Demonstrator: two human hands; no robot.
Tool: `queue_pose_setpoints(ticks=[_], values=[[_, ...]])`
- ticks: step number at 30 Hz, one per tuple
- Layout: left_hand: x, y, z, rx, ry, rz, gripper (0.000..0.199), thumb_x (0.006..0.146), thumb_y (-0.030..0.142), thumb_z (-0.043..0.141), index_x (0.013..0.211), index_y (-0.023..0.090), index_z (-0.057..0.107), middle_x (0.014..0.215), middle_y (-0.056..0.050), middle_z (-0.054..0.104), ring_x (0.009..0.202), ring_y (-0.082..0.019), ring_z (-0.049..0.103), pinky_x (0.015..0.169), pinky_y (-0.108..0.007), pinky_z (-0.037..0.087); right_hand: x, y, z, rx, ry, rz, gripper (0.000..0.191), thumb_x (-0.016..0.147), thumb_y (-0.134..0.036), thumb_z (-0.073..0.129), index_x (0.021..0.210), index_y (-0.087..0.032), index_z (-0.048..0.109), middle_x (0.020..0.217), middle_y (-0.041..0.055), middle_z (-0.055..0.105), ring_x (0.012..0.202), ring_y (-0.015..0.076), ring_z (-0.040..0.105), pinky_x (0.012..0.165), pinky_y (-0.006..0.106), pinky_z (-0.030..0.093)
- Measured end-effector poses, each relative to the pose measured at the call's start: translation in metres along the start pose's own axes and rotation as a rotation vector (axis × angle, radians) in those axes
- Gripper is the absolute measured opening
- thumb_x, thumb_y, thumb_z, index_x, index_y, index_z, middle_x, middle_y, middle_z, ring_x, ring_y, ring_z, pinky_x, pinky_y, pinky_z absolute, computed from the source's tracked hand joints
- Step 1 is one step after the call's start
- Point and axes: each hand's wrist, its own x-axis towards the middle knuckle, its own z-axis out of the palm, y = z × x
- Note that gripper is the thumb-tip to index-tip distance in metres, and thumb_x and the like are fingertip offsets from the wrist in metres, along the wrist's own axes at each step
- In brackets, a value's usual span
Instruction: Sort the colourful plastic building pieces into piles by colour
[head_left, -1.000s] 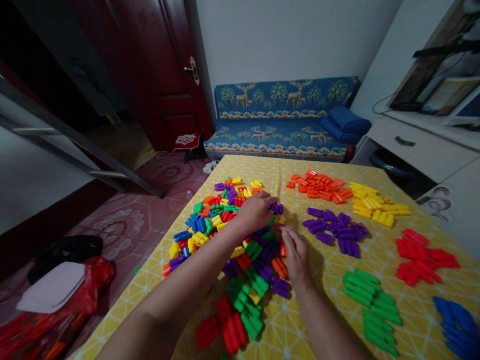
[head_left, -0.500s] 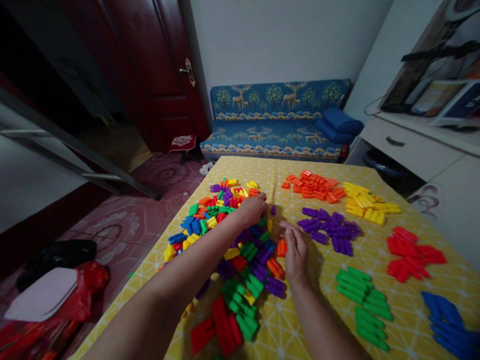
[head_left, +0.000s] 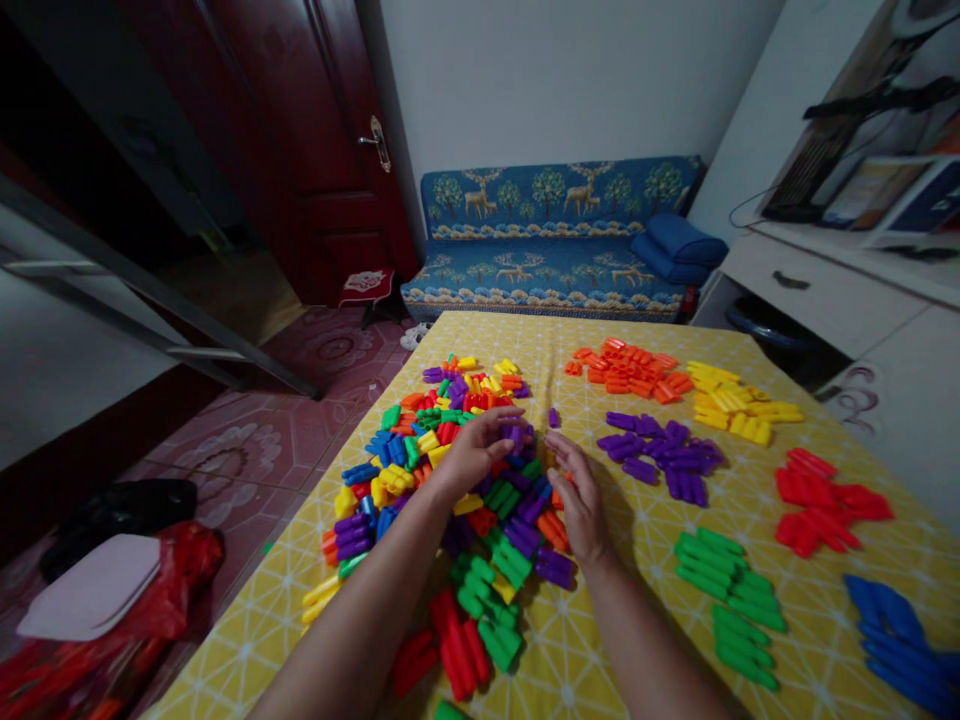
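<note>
A mixed pile of plastic building pieces point(head_left: 391, 480) in several colours covers the left part of the table. My left hand point(head_left: 474, 452) is over the pile, its fingers and thumb apart beside a purple piece point(head_left: 517, 437). At the pile's right edge my right hand point(head_left: 580, 505) stands on its side, fingers loosely bent and apart. An orange piece point(head_left: 557, 487) shows partly behind its fingers; no firm hold on it is visible. A small purple piece point(head_left: 553, 417) lies just beyond the right fingertips. Green pieces point(head_left: 484, 600) and red pieces point(head_left: 459, 645) lie nearer me.
On the yellow tablecloth point(head_left: 600, 640), single-colour groups lie to the right: orange point(head_left: 626, 368), yellow point(head_left: 739, 402), purple point(head_left: 664, 450), red point(head_left: 829, 505), green point(head_left: 727, 595) and blue point(head_left: 896, 640). A blue patterned sofa point(head_left: 540, 262) stands past the table, a white cabinet point(head_left: 847, 300) at right.
My left hand has drawn back toward me and left, from the pile's far right edge to over its middle. My right hand has shifted slightly left and away from me.
</note>
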Motion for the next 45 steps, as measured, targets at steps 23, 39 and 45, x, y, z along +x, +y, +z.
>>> queue_pose_setpoints(ticks=[23,39,45], values=[[-0.012,-0.016,0.019,0.551,0.155,0.142,0.019,0.087,0.024,0.060,0.100,0.017,0.072,0.088,-0.006,0.076,0.073,-0.017,0.071,0.067,-0.027,0.055,0.030,0.005,-0.043,0.049,0.627,0.087,0.030,0.077,-0.038,0.067,0.097,-0.015,0.061,0.082,0.0061,0.068,0.069,0.0178,0.066,0.066,0.034,0.056],[-0.003,0.017,0.027,0.710,0.076,0.256,0.020,0.088,0.021,0.056,0.099,0.019,0.073,0.092,-0.006,0.074,0.084,-0.017,0.069,0.076,-0.027,0.053,0.009,-0.004,-0.044,-0.684,0.302,0.068,0.029,0.086,-0.045,0.054,0.079,-0.021,0.068,0.068,0.0053,0.068,0.060,0.0175,0.060,0.055,0.027,0.042],[0.049,0.016,0.031,1.025,-0.174,0.267,0.033,0.083,0.013,0.056,0.112,0.020,0.070,0.115,-0.011,0.067,0.110,-0.023,0.062,0.095,-0.034,0.050,0.005,-0.001,-0.031,-0.683,0.100,0.115,0.014,0.077,-0.034,0.059,0.072,-0.022,0.065,0.062,0.0032,0.067,0.055,0.0177,0.061,0.050,0.026,0.041]])
